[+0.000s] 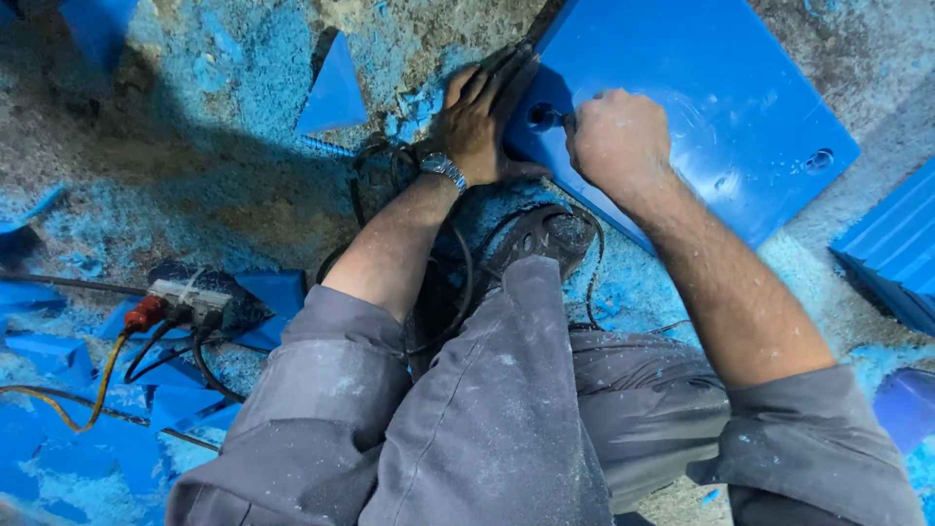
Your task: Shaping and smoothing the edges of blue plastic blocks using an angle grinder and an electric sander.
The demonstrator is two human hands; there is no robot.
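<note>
A large blue plastic sheet (pixel 701 88) lies on the floor at the upper right, with a round hole (pixel 542 115) near its left edge and another hole (pixel 820 158) at its right. My left hand (pixel 479 117), a watch on its wrist, presses flat on the sheet's left edge beside the hole. My right hand (pixel 616 136) is closed in a fist over the sheet, gripping a small dark tool (pixel 563 120) whose tip sits at the hole. What kind of tool it is stays hidden by the fist.
Blue shavings cover the concrete floor. A triangular blue offcut (pixel 336 93) lies at upper centre. My shoe (pixel 545 234) stands among black cables below the sheet. A power strip (pixel 190 297) with plugged cords sits at left among blue scraps. A ribbed blue panel (pixel 896 244) is at right.
</note>
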